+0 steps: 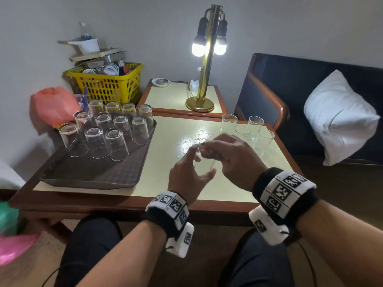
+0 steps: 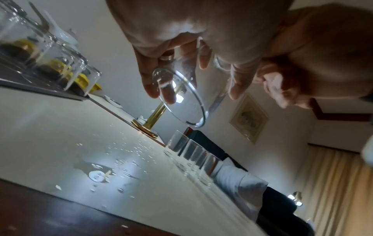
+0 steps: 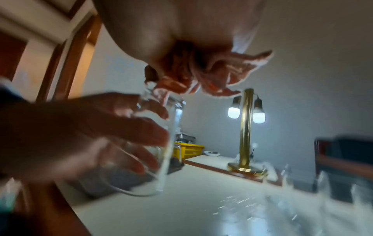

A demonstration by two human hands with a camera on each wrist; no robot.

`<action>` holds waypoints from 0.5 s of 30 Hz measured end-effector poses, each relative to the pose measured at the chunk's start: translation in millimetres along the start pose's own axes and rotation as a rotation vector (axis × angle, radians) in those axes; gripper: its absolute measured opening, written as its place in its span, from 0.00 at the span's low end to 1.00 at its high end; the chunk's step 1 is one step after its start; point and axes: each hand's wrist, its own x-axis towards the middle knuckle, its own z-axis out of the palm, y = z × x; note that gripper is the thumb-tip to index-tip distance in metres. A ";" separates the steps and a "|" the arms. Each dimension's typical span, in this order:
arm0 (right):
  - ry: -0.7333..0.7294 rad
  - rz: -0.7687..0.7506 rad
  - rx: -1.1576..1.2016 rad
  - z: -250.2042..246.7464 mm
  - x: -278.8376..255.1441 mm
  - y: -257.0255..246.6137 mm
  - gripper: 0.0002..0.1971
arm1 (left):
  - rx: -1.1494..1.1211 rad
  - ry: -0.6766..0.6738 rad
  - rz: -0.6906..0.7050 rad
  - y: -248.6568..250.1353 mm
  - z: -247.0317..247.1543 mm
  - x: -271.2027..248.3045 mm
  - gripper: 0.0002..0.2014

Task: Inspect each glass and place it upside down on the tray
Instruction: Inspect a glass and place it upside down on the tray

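I hold one clear glass point(image 1: 205, 165) in both hands above the cream table point(image 1: 165, 183), near its front edge. My left hand point(image 1: 191, 167) wraps its fingers and thumb round the glass's side; in the left wrist view the glass rim point(image 2: 182, 102) faces the camera. My right hand point(image 1: 210, 150) pinches the glass's upper end with its fingertips. Several glasses point(image 1: 116, 145) stand upside down at the back of the brown tray point(image 1: 93, 175) on the left. Several upright glasses point(image 1: 255, 127) stand at the table's far right corner.
Water drops point(image 1: 196, 137) lie on the table's middle. A lit brass lamp point(image 1: 207, 59) stands on the side table behind. A yellow basket point(image 1: 107, 85) and a red bag point(image 1: 53, 104) sit behind the tray. A dark sofa with a white pillow point(image 1: 339, 117) is at right.
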 end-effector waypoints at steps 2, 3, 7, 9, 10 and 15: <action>0.010 0.020 0.007 0.8 -5.9 4.9 0.18 | 0.027 -0.001 0.006 -4.0 -3.8 -1.1 0.35; 0.022 0.038 -0.026 0.9 -4.9 8.7 0.18 | 0.030 -0.007 0.007 -3.1 -2.7 -3.1 0.36; 0.042 0.028 -0.020 9.2 2.8 -0.3 0.17 | 0.030 -0.036 0.011 0.0 1.9 -4.0 0.36; 0.014 -0.010 0.022 9.7 -2.5 -1.9 0.17 | 0.040 -0.034 0.019 -3.8 -3.0 -3.0 0.35; 0.008 -0.006 0.006 8.0 -3.9 1.3 0.18 | 0.039 -0.040 0.016 -4.6 -4.1 -3.8 0.36; 0.053 0.032 -0.062 8.6 5.1 -1.6 0.18 | 0.011 -0.044 0.004 1.2 -0.8 -1.6 0.36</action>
